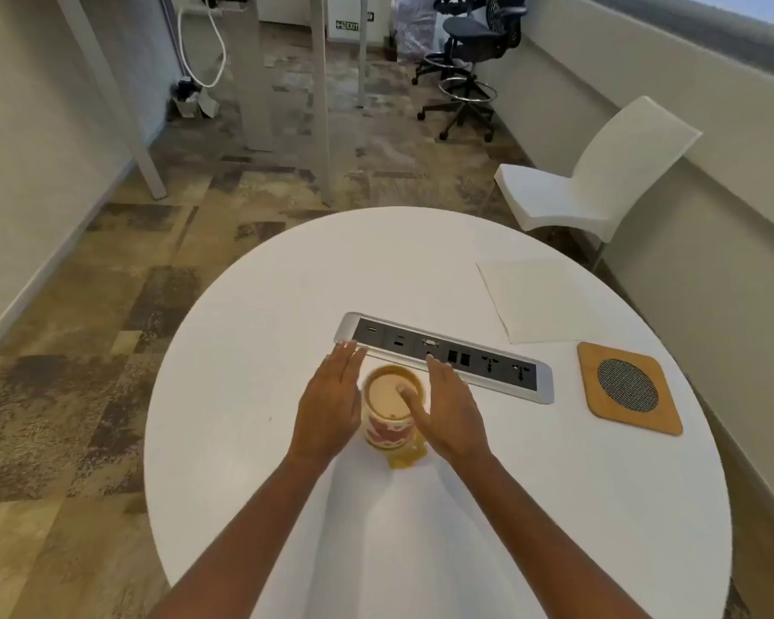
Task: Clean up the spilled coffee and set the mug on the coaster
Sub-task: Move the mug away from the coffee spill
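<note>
A mug (pixel 387 406) with a red and white pattern stands upright on the round white table (pixel 287 306), holding light brown coffee. A small puddle of spilled coffee (pixel 405 457) lies at its near side. My left hand (pixel 331 408) is flat and open just left of the mug. My right hand (pixel 450 411) is open to the mug's right, its thumb over the rim. Whether either hand touches the mug is unclear. A square wooden coaster (pixel 628 388) with a round mesh centre lies at the right. A folded white cloth (pixel 537 301) lies behind it.
A recessed grey power and socket strip (pixel 447 355) runs across the table just behind the mug. A white chair (pixel 599 176) stands beyond the table's far right edge. Desk legs and office chairs stand further back on the patterned floor.
</note>
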Motion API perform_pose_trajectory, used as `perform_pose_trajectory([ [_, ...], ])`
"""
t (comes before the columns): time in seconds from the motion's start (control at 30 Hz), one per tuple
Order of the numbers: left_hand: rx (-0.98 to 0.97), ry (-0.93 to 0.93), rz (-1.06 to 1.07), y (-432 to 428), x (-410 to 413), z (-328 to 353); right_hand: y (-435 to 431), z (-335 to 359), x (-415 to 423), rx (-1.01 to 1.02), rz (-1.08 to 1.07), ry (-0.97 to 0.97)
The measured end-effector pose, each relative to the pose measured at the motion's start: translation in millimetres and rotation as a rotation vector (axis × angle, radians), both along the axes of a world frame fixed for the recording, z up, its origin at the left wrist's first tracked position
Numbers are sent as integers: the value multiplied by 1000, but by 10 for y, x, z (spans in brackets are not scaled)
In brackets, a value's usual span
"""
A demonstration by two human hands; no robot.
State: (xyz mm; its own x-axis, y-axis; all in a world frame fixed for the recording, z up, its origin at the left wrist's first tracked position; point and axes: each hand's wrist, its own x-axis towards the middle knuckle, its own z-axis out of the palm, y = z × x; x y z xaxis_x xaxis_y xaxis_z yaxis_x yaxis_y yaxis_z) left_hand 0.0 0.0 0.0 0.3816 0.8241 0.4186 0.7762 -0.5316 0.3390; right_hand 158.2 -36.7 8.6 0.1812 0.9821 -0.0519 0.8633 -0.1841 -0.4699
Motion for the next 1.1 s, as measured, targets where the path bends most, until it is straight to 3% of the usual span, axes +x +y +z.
perform_pose_trajectory([
  [0.17, -56, -49, -24, 89, -288, -115, 180, 109, -144, -207, 124, -170],
  [0.33, -91, -10, -153, 99, -408, -147, 228, 175, -246, -280, 161, -287],
  [0.53, -171, -23, -161, 158, -440, -217, 255, 200, -290, -297, 186, -393],
  [0.67, -282, -27, -125, 186, -426, -267, 312, 235, -282, -294, 221, -396],
  [1.1, -219, -39, -94, 233, -519, -224, 419, 278, -370, -285, 203, -314],
])
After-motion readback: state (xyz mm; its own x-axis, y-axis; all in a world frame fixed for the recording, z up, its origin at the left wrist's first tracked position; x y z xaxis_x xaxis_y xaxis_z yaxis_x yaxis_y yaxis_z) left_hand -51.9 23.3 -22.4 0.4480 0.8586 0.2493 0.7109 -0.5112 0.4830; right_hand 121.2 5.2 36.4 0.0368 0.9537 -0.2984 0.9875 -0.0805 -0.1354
